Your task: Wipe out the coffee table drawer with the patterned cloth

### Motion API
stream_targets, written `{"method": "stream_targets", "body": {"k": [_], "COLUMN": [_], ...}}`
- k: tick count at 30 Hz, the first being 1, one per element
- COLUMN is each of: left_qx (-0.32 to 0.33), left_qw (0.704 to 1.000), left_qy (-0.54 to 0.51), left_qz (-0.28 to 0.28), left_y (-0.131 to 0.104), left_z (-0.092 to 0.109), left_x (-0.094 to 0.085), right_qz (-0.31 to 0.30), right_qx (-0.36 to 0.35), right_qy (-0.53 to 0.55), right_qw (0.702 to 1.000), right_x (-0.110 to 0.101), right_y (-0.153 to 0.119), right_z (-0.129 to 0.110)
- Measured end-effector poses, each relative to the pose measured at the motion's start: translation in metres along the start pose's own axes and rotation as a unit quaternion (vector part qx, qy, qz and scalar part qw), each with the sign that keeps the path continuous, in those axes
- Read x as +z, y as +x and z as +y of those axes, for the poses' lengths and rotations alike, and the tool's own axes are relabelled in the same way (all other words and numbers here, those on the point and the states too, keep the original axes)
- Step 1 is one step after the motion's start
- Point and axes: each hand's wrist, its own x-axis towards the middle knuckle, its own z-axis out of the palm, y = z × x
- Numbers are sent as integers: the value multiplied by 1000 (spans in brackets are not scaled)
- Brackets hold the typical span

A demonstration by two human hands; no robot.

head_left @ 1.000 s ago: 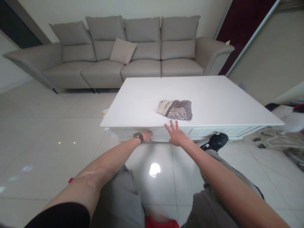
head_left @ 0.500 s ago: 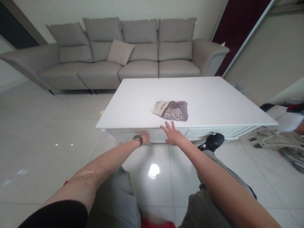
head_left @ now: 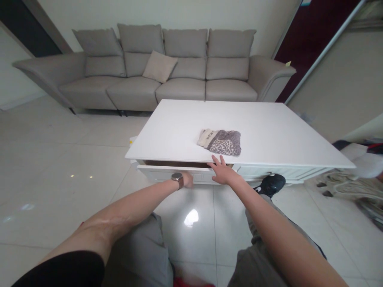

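My left hand (head_left: pixel 188 180), with a watch (head_left: pixel 177 177) on its wrist, is closed at the front of a white drawer (head_left: pixel 155 172); my fingers hide the handle. The drawer stands partly pulled out of the white coffee table (head_left: pixel 263 131), with a dark gap along its top. My right hand (head_left: pixel 223 172) is open, fingers spread, over the drawer's right end by the tabletop edge. Just beyond those fingertips lies a folded brown and cream patterned cloth (head_left: pixel 226 142), flat on the table.
Behind the table runs a grey sofa (head_left: pixel 179 93) with a beige cushion (head_left: pixel 160 67). My shoe (head_left: pixel 273 184) rests close to the table's right front. Folded cloth items and other things lie on the tiled floor (head_left: pixel 89 151) at the far right.
The drawer, shut before, has come out toward me with my left hand at its front. My right hand stays spread near the table edge. The view has shifted slightly.
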Motion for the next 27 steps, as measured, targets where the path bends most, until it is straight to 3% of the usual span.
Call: {"method": "stream_targets", "body": {"k": [2,5,7,10,14,20,24,27], "left_qx": [16,81,124,107,62,60,73,77], "left_qw": [999,979,960,973,990,985,987,988], "left_qy": [-19,-65,-78,-48,3,3,-11,-10], "left_qz": [38,175,237,199,128,160,142,131], "left_y": [-13,-31,-37,-35,-26,-23,-20,-17], "left_z": [4,3,-4,-21,-35,-33,-37,-39], "left_x": [-16,-39,-49,-49,-34,-22,-24,-25], "right_qz": [-3,-6,1,12,16,49,106,81], "right_qx": [-3,-1,9,23,15,-10,-95,-113], "right_qy": [-6,-21,-40,-66,-62,-51,-36,-30], "right_qw": [1000,1000,999,997,998,997,989,990], "right_x": [0,0,0,2,3,0,-1,3], "right_y": [1,1,-1,-4,-4,-3,-5,-4], "right_z": [2,0,-4,-9,-8,-4,-10,-11]}}
